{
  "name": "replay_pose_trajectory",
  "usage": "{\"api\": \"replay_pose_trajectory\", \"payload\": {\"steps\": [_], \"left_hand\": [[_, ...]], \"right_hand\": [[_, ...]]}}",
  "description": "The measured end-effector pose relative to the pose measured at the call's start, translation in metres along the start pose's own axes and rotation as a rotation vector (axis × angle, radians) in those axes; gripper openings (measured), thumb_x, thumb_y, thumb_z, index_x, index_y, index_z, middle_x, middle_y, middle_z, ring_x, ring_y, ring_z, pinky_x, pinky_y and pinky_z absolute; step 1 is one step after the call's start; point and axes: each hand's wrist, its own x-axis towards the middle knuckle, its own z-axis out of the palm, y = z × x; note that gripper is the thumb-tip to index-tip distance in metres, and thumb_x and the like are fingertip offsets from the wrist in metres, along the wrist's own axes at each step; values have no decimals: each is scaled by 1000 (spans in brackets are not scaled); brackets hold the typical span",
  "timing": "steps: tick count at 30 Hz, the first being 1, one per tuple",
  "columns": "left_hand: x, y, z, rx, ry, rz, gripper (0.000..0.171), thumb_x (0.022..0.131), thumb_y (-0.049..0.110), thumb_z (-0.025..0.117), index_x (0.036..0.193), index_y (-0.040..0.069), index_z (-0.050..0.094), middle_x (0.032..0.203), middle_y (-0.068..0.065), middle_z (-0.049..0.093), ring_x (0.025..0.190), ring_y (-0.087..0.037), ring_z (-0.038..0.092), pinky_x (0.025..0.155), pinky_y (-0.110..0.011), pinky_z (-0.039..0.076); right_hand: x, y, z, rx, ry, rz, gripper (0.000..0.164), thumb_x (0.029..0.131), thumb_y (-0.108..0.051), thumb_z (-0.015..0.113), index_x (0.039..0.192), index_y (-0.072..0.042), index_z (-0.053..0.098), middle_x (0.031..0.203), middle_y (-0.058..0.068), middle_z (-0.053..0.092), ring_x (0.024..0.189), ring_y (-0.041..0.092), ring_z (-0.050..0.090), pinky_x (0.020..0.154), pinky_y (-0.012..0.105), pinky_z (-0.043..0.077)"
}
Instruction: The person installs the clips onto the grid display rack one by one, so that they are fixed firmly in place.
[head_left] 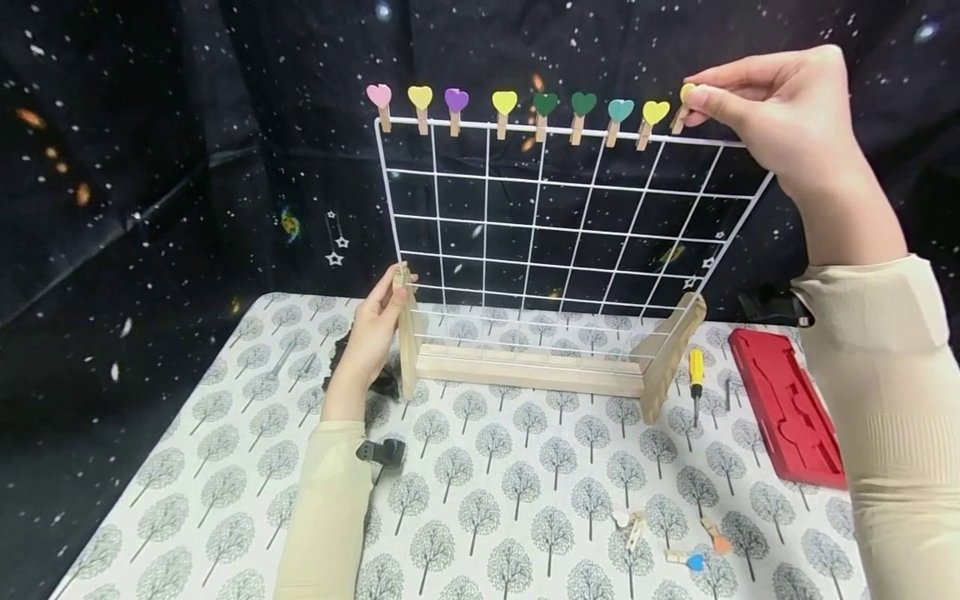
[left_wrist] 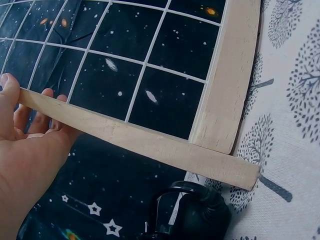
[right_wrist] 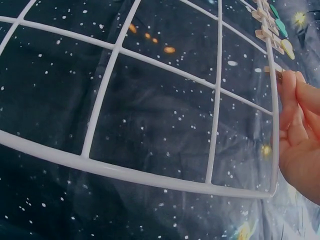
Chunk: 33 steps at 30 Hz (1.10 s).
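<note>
A white wire grid stands in a wooden frame, with heart-topped clothespins in pink, yellow, purple, green and teal along its top wire. At the right end of that wire my right hand pinches a yellow heart clothespin between thumb and fingers; its wooden tip overlaps the wire in the right wrist view. My left hand grips the left wooden upright, thumb on one side and fingers on the other.
Several loose clothespins, among them a blue heart one and an orange one, lie near the front right. A yellow screwdriver and a red tool tray are at the right. A black object lies behind the left upright.
</note>
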Motion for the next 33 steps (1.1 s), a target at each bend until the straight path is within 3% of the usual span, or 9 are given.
{"api": "replay_pose_trajectory", "payload": {"steps": [8, 13, 19, 22, 26, 29, 33], "left_hand": [[5, -11, -4, 5, 10, -7, 44, 88, 40, 41, 130, 39, 32, 130, 3, 43, 120, -12, 39, 102, -43, 28], [3, -6, -2, 4, 9, 1, 44, 88, 39, 40, 132, 36, 32, 131, 0, 42, 122, -15, 37, 103, -43, 27], [-1, 1, 0, 23, 7, 6, 44, 90, 38, 39, 132, 34, 31, 132, -3, 40, 122, -15, 37, 103, -42, 27], [-1, 2, 0, 20, 6, 7, 43, 90, 36, 39, 132, 34, 31, 132, -1, 41, 122, -15, 37, 103, -41, 27], [-1, 1, 0, 14, 7, 12, 43, 90, 36, 39, 132, 35, 32, 132, -2, 41, 122, -15, 37, 103, -39, 28], [1, -2, 0, 13, 9, 9, 43, 89, 37, 40, 131, 36, 32, 132, -3, 41, 122, -15, 37, 103, -39, 27], [6, -11, -3, 7, 13, 13, 43, 88, 39, 42, 130, 38, 33, 131, 0, 42, 121, -13, 38, 102, -40, 28]], "right_hand": [[-3, 2, -2, -21, -14, 3, 26, 71, -20, 69, 93, -6, 69, 69, -10, 66, 68, 2, 62, 81, 14, 45], [-5, 4, -1, 7, -54, 22, 27, 70, -17, 70, 93, -4, 69, 71, -8, 67, 67, 3, 63, 81, 14, 46], [-7, 6, 0, 18, -62, 52, 26, 72, -18, 69, 95, -6, 68, 68, -6, 66, 73, 6, 61, 91, 17, 37], [-8, 7, 0, -37, -81, 65, 29, 75, -22, 67, 100, -9, 67, 69, -8, 66, 77, 6, 59, 75, 13, 35], [-11, 9, -1, -134, -93, 62, 33, 77, -28, 64, 106, -14, 64, 73, -14, 65, 82, 2, 57, 55, 21, 25], [-13, 11, -2, -124, -90, 51, 35, 77, -27, 64, 111, -17, 62, 81, -14, 65, 84, 0, 58, 61, 16, 32], [-17, 12, -4, -21, -63, 23, 38, 77, -19, 65, 114, -16, 59, 95, -8, 64, 85, 2, 58, 72, 9, 41]]}}
